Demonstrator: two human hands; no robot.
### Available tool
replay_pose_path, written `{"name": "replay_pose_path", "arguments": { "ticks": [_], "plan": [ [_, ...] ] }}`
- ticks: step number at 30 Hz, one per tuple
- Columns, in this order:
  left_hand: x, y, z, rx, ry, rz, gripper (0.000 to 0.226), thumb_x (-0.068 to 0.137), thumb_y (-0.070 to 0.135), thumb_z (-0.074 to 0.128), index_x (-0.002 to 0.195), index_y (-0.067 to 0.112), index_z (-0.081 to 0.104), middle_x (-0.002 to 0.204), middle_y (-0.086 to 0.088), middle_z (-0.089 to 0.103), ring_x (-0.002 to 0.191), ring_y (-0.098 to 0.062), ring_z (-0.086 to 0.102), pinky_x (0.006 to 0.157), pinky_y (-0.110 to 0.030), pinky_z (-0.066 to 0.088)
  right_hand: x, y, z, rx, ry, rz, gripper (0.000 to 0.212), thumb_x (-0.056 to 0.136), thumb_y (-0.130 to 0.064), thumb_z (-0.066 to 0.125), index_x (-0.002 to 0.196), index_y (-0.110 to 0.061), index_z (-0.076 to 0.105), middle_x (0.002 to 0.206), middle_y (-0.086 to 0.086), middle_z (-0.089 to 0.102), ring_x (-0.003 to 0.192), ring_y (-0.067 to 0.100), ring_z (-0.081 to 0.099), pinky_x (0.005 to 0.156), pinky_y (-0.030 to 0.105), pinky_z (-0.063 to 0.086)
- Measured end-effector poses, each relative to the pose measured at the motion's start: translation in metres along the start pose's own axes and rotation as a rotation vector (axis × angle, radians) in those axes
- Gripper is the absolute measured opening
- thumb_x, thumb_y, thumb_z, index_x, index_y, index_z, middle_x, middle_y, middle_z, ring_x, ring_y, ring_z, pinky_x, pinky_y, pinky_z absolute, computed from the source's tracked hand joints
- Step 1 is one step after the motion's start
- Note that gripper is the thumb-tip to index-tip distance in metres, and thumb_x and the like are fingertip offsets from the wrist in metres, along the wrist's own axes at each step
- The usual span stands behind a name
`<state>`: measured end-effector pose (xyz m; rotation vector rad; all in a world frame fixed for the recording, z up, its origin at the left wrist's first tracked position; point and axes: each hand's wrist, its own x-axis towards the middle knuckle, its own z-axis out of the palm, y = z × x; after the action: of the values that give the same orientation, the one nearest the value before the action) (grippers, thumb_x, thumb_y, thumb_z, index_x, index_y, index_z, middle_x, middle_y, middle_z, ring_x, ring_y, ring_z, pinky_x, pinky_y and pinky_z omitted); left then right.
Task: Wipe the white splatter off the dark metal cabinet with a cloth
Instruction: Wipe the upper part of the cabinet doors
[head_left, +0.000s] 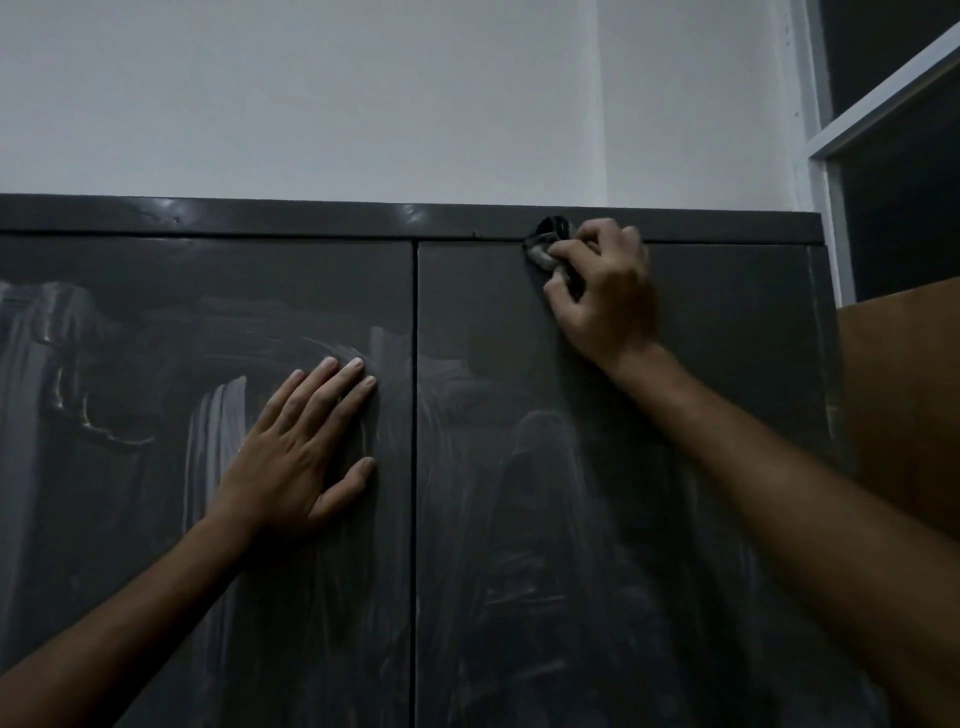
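Two smeared cabinet doors under white wall; window right.

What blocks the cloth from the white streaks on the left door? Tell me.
Partly the left hand: it lies flat on the left door, covering some streaks. The rest is open. The right hand grips the cloth at the right door's top edge.

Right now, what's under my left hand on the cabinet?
The left hand lies flat on the left door, with white smears showing beside it. Whatever residue sits beneath the palm is covered.
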<state>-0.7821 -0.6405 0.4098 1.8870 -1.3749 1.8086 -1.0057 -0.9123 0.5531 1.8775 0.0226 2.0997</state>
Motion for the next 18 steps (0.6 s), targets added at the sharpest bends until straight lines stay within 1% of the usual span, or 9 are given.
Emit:
{"name": "replay_pose_path", "arguments": {
  "ticks": [1,4,6,7,10,12,13,16,18],
  "plan": [
    [-0.001,0.0,-0.001,-0.004,0.002,0.0,0.083,0.099,0.06,0.038,0.164,0.011,0.025,0.173,-0.011,0.017,0.162,-0.026,0.009,0.132,-0.045,0.007,-0.012,-0.015,0.006,0.012,-0.011,-0.021,0.018,0.088,-0.025,0.062,0.1,-0.017,0.073,0.11,0.012,0.061,0.094,0.035,0.054,0.08,0.049,0.048],
    [-0.001,0.0,-0.001,-0.006,0.008,-0.001,0.083,0.099,0.06,0.037,0.164,0.011,0.025,0.173,-0.011,0.017,0.162,-0.026,0.01,0.131,-0.047,0.009,-0.058,-0.034,0.003,0.088,-0.25,-0.594,0.017,0.09,-0.025,0.064,0.102,-0.016,0.074,0.116,0.013,0.066,0.091,0.032,0.058,0.075,0.043,0.047],
    [-0.001,0.0,0.0,-0.006,0.006,-0.003,0.083,0.1,0.061,0.037,0.165,0.011,0.024,0.173,-0.011,0.017,0.162,-0.026,0.009,0.131,-0.048,0.01,-0.049,-0.018,-0.008,0.081,-0.359,-0.815,0.017,0.09,-0.024,0.065,0.101,-0.015,0.074,0.114,0.014,0.067,0.088,0.03,0.059,0.073,0.041,0.048],
    [0.0,0.0,0.0,-0.005,0.002,-0.006,0.083,0.1,0.061,0.036,0.165,0.011,0.024,0.173,-0.011,0.016,0.162,-0.026,0.009,0.131,-0.049,0.011,-0.036,-0.008,-0.009,0.065,-0.318,-0.754,0.016,0.09,-0.024,0.064,0.1,-0.015,0.074,0.112,0.013,0.066,0.086,0.031,0.058,0.073,0.042,0.05],
    [-0.001,0.0,0.0,-0.001,-0.014,-0.01,0.083,0.1,0.062,0.034,0.165,0.012,0.023,0.174,-0.011,0.015,0.162,-0.026,0.008,0.131,-0.049,0.011,0.002,-0.004,-0.003,0.011,-0.072,-0.119,0.018,0.088,-0.026,0.061,0.098,-0.016,0.072,0.107,0.012,0.062,0.09,0.034,0.055,0.077,0.048,0.051],
    [-0.001,-0.001,-0.001,0.001,-0.013,-0.008,0.084,0.1,0.063,0.034,0.165,0.012,0.022,0.174,-0.011,0.015,0.162,-0.026,0.008,0.131,-0.046,0.008,-0.008,-0.025,0.01,0.011,-0.022,0.001,0.019,0.087,-0.027,0.06,0.098,-0.018,0.071,0.107,0.011,0.061,0.092,0.034,0.054,0.077,0.047,0.049],
    [-0.001,-0.002,-0.001,0.001,-0.01,-0.007,0.084,0.1,0.063,0.034,0.165,0.012,0.022,0.174,-0.011,0.015,0.162,-0.026,0.008,0.131,-0.045,0.007,-0.021,-0.038,0.014,0.045,-0.07,-0.128,0.018,0.087,-0.027,0.061,0.099,-0.018,0.072,0.108,0.011,0.062,0.091,0.033,0.055,0.076,0.047,0.048],
    [-0.001,-0.001,-0.001,0.008,-0.009,-0.009,0.084,0.1,0.063,0.035,0.166,0.013,0.021,0.174,-0.011,0.015,0.162,-0.025,0.007,0.131,-0.044,0.007,-0.054,-0.049,0.008,0.12,-0.392,-0.805,0.02,0.09,-0.029,0.065,0.104,-0.017,0.072,0.116,0.012,0.064,0.092,0.028,0.056,0.074,0.04,0.046],
    [-0.002,-0.001,-0.001,0.009,-0.005,-0.013,0.083,0.1,0.063,0.035,0.166,0.014,0.02,0.174,-0.01,0.015,0.162,-0.024,0.007,0.131,-0.044,0.007,-0.03,-0.034,0.008,0.088,-0.39,-0.873,0.018,0.089,-0.027,0.065,0.101,-0.017,0.073,0.113,0.012,0.066,0.089,0.029,0.057,0.073,0.039,0.047]
  ]
}}
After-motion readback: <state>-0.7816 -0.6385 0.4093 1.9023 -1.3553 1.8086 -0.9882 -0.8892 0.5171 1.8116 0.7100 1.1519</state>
